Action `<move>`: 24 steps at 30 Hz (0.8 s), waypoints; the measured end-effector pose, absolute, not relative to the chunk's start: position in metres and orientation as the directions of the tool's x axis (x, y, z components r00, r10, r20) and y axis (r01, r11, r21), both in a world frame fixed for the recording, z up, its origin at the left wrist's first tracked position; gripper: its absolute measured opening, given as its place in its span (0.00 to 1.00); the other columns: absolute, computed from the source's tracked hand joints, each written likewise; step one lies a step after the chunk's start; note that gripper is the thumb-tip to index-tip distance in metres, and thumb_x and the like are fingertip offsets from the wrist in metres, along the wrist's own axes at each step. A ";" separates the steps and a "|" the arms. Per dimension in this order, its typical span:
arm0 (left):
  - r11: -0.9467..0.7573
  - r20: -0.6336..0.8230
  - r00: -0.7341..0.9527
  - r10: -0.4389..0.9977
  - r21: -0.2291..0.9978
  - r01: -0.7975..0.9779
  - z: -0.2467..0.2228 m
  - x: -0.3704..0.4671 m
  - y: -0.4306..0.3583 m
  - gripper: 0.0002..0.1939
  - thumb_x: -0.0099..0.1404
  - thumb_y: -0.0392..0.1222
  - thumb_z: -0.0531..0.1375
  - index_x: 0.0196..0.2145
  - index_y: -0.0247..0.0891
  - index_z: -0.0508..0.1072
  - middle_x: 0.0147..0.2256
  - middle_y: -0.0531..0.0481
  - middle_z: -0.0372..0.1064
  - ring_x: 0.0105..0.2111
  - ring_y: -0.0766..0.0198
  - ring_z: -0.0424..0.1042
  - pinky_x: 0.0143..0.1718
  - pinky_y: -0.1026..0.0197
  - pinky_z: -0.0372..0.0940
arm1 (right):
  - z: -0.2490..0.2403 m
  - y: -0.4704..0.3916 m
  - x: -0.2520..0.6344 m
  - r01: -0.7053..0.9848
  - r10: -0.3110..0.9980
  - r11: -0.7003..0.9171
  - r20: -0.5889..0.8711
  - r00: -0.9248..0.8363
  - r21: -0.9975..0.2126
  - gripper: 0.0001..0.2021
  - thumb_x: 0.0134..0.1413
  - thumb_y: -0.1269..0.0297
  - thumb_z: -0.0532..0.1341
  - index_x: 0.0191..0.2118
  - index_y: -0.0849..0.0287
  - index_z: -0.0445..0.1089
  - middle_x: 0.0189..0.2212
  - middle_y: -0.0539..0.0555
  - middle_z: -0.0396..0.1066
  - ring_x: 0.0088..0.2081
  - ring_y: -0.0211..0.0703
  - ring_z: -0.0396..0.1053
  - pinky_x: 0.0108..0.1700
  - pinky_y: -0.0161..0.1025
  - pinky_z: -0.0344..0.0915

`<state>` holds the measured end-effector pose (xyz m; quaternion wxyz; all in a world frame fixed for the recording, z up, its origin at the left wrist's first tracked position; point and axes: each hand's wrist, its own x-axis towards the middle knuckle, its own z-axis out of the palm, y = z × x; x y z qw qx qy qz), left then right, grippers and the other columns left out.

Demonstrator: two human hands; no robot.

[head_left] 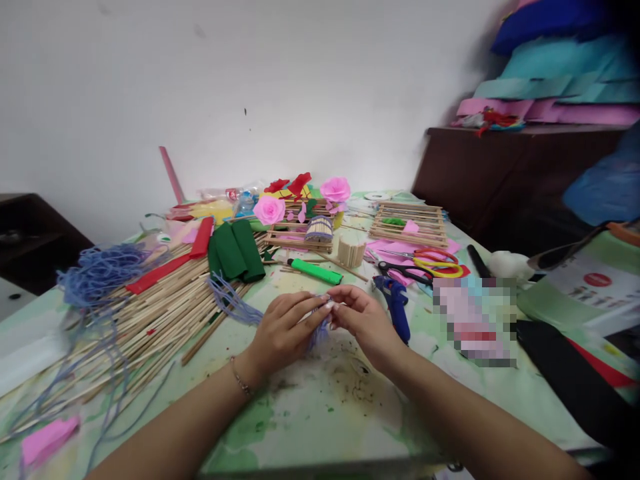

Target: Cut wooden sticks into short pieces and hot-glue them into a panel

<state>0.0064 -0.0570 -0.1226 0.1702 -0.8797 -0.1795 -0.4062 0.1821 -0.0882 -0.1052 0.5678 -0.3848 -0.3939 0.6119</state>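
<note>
My left hand (pixel 287 328) is closed on a bundle of blue-purple yarn (pixel 320 335) above the table, its fingertips meeting those of my right hand (pixel 363 323). Thumb and fingers of my right hand are pinched at the yarn's upper end; the exact part between them is too small to make out. Loose yarn strands (pixel 233 301) trail out to the left of my left hand. Just beyond the hands lies a bright green tube-shaped item (pixel 316 271). A blue glue gun (pixel 397 307) rests to the right of my right hand.
Wooden sticks (pixel 170 313), a yarn heap (pixel 100 270) and folded green paper (pixel 236 250) cover the left side. Farther back are pink paper flowers (pixel 269 210) and a stick frame (pixel 409 225). Scissors (pixel 440 263) lie right, near a black object (pixel 565 373).
</note>
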 end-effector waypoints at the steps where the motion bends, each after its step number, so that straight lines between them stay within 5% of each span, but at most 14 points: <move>1: -0.886 0.769 0.616 0.173 -0.152 0.438 -0.122 0.006 -0.056 0.22 0.63 0.30 0.56 0.54 0.41 0.66 0.46 0.45 0.74 0.49 0.58 0.69 0.48 0.54 0.65 | -0.106 -0.088 0.182 -0.386 0.998 -0.045 -0.026 -0.056 -0.921 0.13 0.40 0.64 0.67 0.35 0.58 0.69 0.30 0.47 0.66 0.25 0.32 0.65 0.30 0.35 0.64; 15: -0.898 0.828 0.555 0.078 -0.184 0.400 -0.123 0.007 -0.061 0.11 0.62 0.30 0.57 0.42 0.39 0.70 0.36 0.47 0.75 0.41 0.61 0.70 0.44 0.58 0.65 | -0.107 -0.090 0.182 -0.283 0.994 -0.052 -0.023 -0.104 -0.958 0.13 0.42 0.59 0.67 0.34 0.59 0.70 0.26 0.47 0.67 0.25 0.33 0.60 0.29 0.35 0.56; 18: -0.924 0.859 0.474 0.193 -0.004 0.382 -0.122 0.010 -0.063 0.10 0.61 0.30 0.56 0.40 0.38 0.70 0.37 0.45 0.72 0.41 0.59 0.69 0.45 0.56 0.64 | -0.108 -0.092 0.182 -0.249 0.991 -0.018 0.015 -0.130 -0.968 0.13 0.44 0.56 0.66 0.35 0.58 0.71 0.28 0.49 0.67 0.26 0.35 0.60 0.31 0.36 0.57; 24: -0.707 0.672 0.222 0.706 0.684 0.176 -0.120 0.021 -0.063 0.02 0.59 0.37 0.63 0.32 0.38 0.73 0.38 0.46 0.65 0.42 0.61 0.67 0.46 0.58 0.63 | -0.117 -0.096 0.181 0.026 0.930 0.289 0.274 -0.244 -0.957 0.18 0.53 0.49 0.60 0.44 0.56 0.67 0.31 0.49 0.57 0.30 0.38 0.57 0.33 0.37 0.56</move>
